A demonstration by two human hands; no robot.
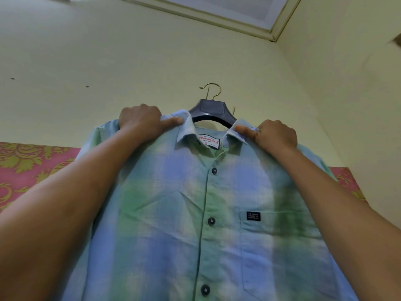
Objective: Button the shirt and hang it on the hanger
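A blue and green checked shirt (195, 213) hangs in front of me on a dark plastic hanger (211, 110) with a brass hook (213, 90) against the wall. Its front placket is closed with dark buttons (211, 221); the collar stands open at the top, showing the label. My left hand (143, 120) grips the left collar and shoulder of the shirt. My right hand (274, 133) pinches the right collar. The hanger's arms are hidden inside the shirt.
A pale yellow wall (108, 72) stands behind the shirt, with pink floral wallpaper (32, 166) lower down on both sides. A framed ceiling opening (249, 16) is overhead. A room corner runs down on the right.
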